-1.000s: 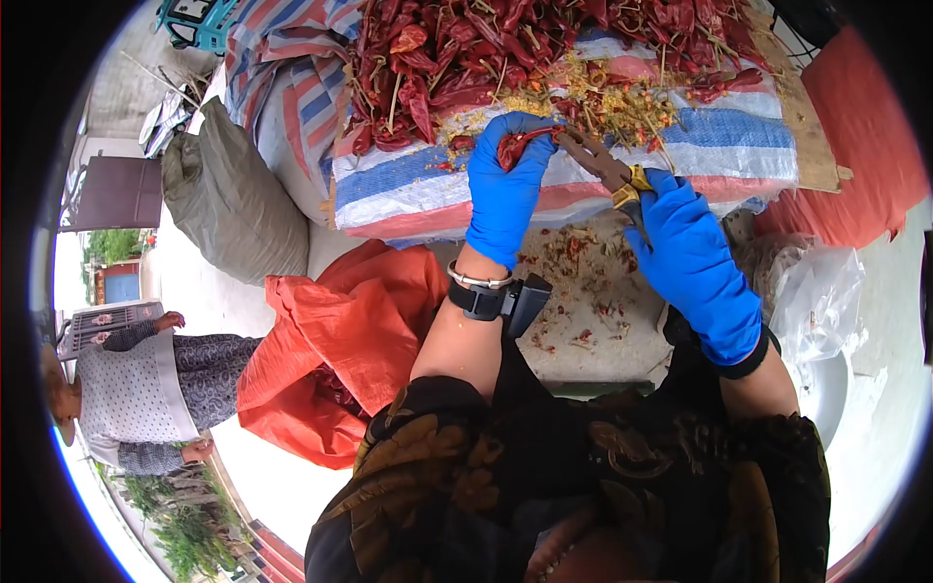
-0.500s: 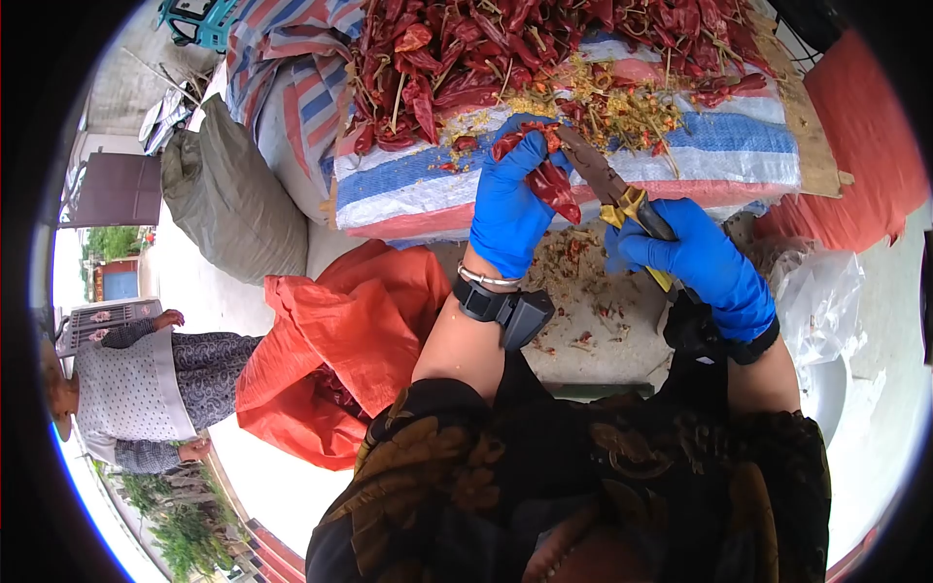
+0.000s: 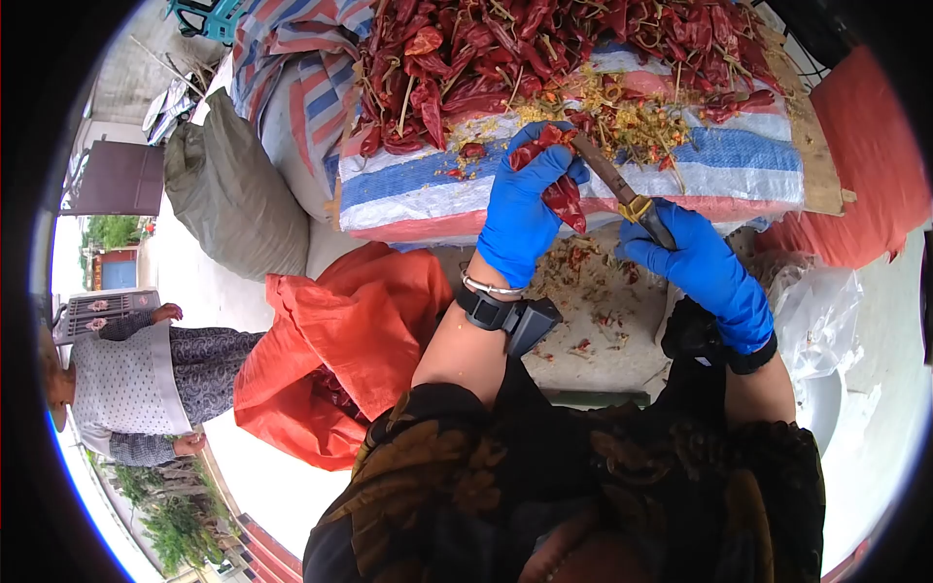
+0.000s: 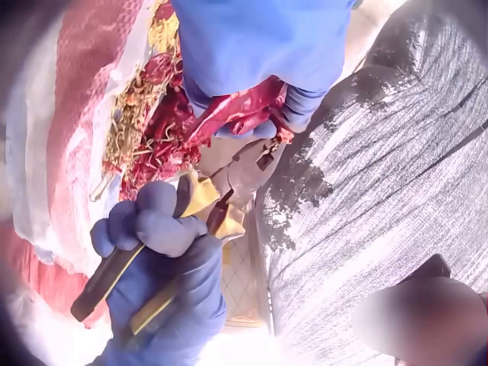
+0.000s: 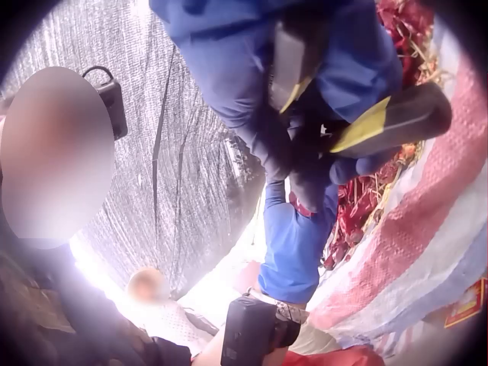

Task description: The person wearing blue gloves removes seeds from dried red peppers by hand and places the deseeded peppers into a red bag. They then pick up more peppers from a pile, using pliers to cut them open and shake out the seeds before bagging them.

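Note:
In a blue glove, my left hand [image 3: 525,209] pinches dried red chilies [image 3: 564,201] above the front edge of the striped sack sheet [image 3: 739,151]. My right hand [image 3: 705,267], also gloved in blue, grips a cutting tool [image 3: 607,175] with rusty blades and yellow-and-black handles. The blade tips meet the top of the chilies at the left fingers. In the left wrist view the handles [image 4: 156,305] stand apart in the right hand [image 4: 164,259], and a chili [image 4: 240,107] hangs from the left hand [image 4: 263,38]. In the right wrist view fingers partly hide the blades.
A heap of red chilies [image 3: 466,58] with yellow seeds and stems lies on the sheet. An opened red sack [image 3: 340,330] stands at the left, near a grey-green sack [image 3: 228,194]. Another person [image 3: 131,384] stands at far left. Clear plastic [image 3: 816,311] lies at the right.
Compared with a second ago, the left hand has turned and shifted slightly right, showing more chili below its fingers. The right hand has moved a little, with the tool's angle steeper.

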`<state>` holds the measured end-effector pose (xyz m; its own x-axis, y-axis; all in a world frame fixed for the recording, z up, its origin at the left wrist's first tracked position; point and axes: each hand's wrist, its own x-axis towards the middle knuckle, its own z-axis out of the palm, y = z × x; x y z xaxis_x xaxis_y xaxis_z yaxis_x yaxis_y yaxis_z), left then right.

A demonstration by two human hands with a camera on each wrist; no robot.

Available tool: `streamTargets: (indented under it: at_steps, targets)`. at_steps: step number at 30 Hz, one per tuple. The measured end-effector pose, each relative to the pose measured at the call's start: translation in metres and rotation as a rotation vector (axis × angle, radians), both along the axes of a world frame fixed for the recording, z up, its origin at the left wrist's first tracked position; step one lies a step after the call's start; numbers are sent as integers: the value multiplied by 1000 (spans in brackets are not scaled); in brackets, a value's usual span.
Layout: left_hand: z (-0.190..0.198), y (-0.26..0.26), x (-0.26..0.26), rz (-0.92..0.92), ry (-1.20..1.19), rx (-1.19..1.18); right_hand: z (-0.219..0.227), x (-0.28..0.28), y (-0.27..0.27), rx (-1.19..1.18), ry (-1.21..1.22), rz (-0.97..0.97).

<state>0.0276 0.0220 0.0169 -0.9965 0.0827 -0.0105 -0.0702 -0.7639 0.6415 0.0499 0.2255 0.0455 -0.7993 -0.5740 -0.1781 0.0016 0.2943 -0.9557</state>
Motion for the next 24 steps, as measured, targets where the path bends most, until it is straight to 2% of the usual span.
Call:
streamTargets:
  at_steps: [2, 3, 4, 6, 8, 12, 14, 16, 17, 19, 20, 22, 24]
  targets:
    - [-5, -2, -2, 22, 8, -142, 1, 1, 2, 28, -6, 23]
    - [-4, -1, -2, 24, 5, -143, 1, 2, 4, -120, -74, 35]
    - [-1, 0, -1, 32, -46, -99, 1, 1, 6, -266, -141, 47]
    - [-4, 2, -4, 41, -99, -53, 0, -2, 10, -285, -107, 70]
    - [-13, 0, -12, -46, 17, 119, -3, -5, 14, -307, -73, 91]
    - [-5, 3, -10, -3, -1, 135, -7, -2, 17, -159, 50, 56]
    - [-1, 5, -6, 92, -26, 11, -7, 2, 15, -108, 75, 50]
    - [-3, 5, -6, 117, -22, -26, -8, 8, 8, -40, 260, -62]
    - [-5, 4, -6, 140, -18, -62, -13, 8, 8, -40, 260, -64]
    - [-8, 1, -5, 134, -7, -92, -22, 6, 9, 183, 483, -81]
    - [-8, 1, -6, 130, 6, -123, -21, 6, 9, 184, 483, -84]
    - [-6, 4, -5, 151, -1, -132, -21, 7, 7, 381, 660, -123]
    - [-6, 4, -6, 178, -7, -141, -26, 5, 8, 352, 701, -136]
